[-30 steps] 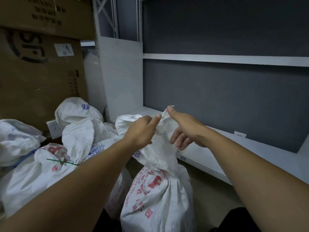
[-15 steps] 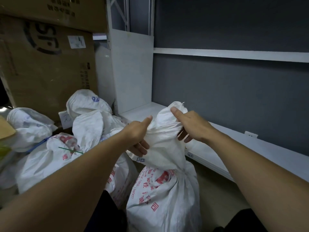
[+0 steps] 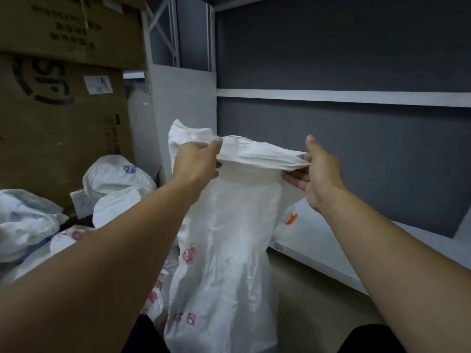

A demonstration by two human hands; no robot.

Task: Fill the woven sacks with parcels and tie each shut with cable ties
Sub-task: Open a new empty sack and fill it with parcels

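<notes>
Left hand [image 3: 196,161] and right hand [image 3: 318,171] fingers pinched sack [image 3: 229,250] mouth, stretched flat. Best gather evenly, twist tight before tying.

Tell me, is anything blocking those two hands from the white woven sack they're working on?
Nothing visible does. The left hand and right hand already grip the white woven sack directly, stretching its top edge between them, with nothing in between.

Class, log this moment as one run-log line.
left hand: grips sack mouth | right hand: grips opposite edge | mouth: stretched, untied
</notes>
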